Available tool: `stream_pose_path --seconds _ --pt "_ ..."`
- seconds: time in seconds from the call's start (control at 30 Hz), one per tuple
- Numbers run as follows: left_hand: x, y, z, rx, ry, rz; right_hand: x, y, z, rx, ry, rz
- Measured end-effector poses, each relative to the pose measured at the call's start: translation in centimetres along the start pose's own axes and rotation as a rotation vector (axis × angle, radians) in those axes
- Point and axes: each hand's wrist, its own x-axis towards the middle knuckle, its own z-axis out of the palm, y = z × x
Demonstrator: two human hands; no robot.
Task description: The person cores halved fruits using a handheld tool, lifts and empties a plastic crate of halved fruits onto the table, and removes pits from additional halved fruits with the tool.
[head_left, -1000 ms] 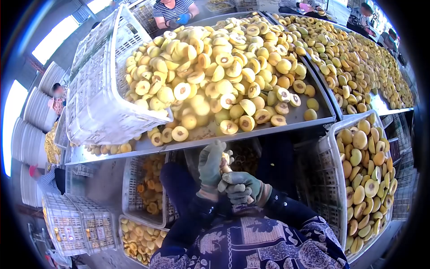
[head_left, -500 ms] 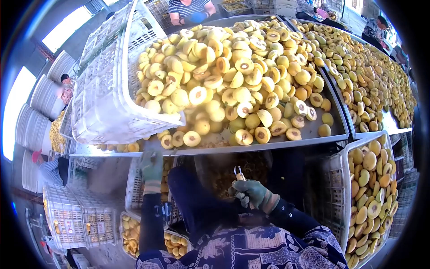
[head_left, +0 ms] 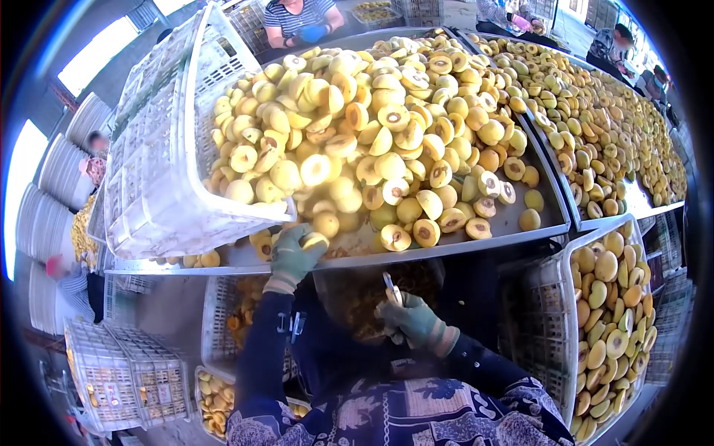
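Halved yellow fruit (head_left: pixel 387 160) lies heaped on a metal table (head_left: pixel 506 217), many halves showing brown centres. At the table's front edge, my left hand (head_left: pixel 296 256), in a grey-green glove, has its fingers closed round a fruit half (head_left: pixel 315 241). My right hand (head_left: pixel 418 322), gloved as well, is low in front of my body, closed on a small tool with a metal loop tip (head_left: pixel 388 281). A white crate (head_left: pixel 152 171) lies tipped on its side at the left of the heap.
A crate of fruit halves (head_left: pixel 569 327) stands at the right. More crates (head_left: pixel 126 372) stand at the lower left. Below the table edge, a dark container (head_left: pixel 364 301) sits between my legs. Across the table is a person in a striped shirt (head_left: pixel 297 16); others sit farther off.
My left hand has moved right and up to the table edge and now holds a fruit half. My right hand still holds the tool at nearly the same place. The view has shifted slightly.
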Motion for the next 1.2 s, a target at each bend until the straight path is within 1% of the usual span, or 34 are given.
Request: stream_pose_path --seconds 0.03,0.07,0.1,0.17,0.2,0.23,0.27,0.3,0.33,0.37,0.43,0.47,0.57,0.6,0.7,0.8,0.9,1.0,1.1,1.2 --pt "-0.6 -0.1 0.1 -0.130 0.019 -0.003 0.4 0.0 0.6 -0.045 0.062 -0.087" --pt "-1.6 1.8 -0.4 -0.361 -0.061 -0.056 0.6 0.0 1.1 -0.092 0.123 -0.171" --pt "-2.5 2.1 0.1 -0.418 -0.078 0.046 0.8 -0.5 1.5 -0.146 0.143 -0.277" --pt "-4.4 7.7 -1.5 -0.460 -0.193 0.137 1.2 -1.9 2.3 -0.251 0.179 -0.503" --pt "-5.0 8.4 -0.5 -0.607 -0.231 0.080 1.7 -1.9 2.4 -0.232 0.158 -0.542" --pt "-5.9 8.9 0.6 -0.755 -0.270 0.022 1.4 -2.3 2.4 -0.137 0.116 -0.439" --pt "-6.6 9.1 1.4 -0.871 -0.238 -0.042 0.9 -2.9 2.3 -0.042 0.075 -0.338" --pt "-7.3 8.6 3.3 -1.086 -0.149 -0.038 0.2 -3.6 2.4 0.051 0.033 -0.238" --pt "-8.1 9.8 3.9 -1.124 -0.085 -0.029 -0.6 -4.3 3.0 0.134 0.061 -0.174" --pt "-8.7 11.0 4.4 -1.162 -0.022 -0.021 -0.7 -3.8 3.2 0.125 0.070 -0.170" --pt "-9.8 12.2 5.8 -1.513 0.005 -0.246 -1.0 -2.3 3.3 0.105 0.085 -0.155" --pt "-10.0 11.9 6.4 -1.515 0.024 -0.298 -2.1 -2.6 2.9 -0.042 0.062 -0.125" --pt "-10.2 12.0 6.3 -1.558 -0.023 -0.365 -1.4 0.1 1.8 -0.580 0.152 -0.618" --pt "-10.2 12.1 6.4 -1.507 0.005 -0.325 -1.9 0.0 0.8 -0.644 0.078 -0.526" --pt "-10.8 12.5 6.5 -1.433 -0.010 -0.296 -0.9 1.9 -0.9 -0.856 0.143 -0.658" --pt "-11.2 13.2 6.6 -1.352 0.084 -0.193 -2.1 1.2 -0.3 -0.891 0.180 -0.651" --pt "-11.8 12.8 6.7 -1.255 0.073 -0.148 -3.0 0.8 -0.2 -1.003 0.155 -0.562" --pt "-12.1 13.2 6.1 -1.260 0.012 -0.195 -3.7 0.3 -0.4 -1.063 0.111 -0.518" --pt "-12.1 12.8 6.4 -1.291 -0.020 -0.259 -3.7 -0.1 -0.6 -1.116 0.050 -0.382" --pt "-12.1 12.0 7.3 -1.326 0.029 -0.257 -2.1 2.1 -1.2 -0.894 0.061 -0.629"
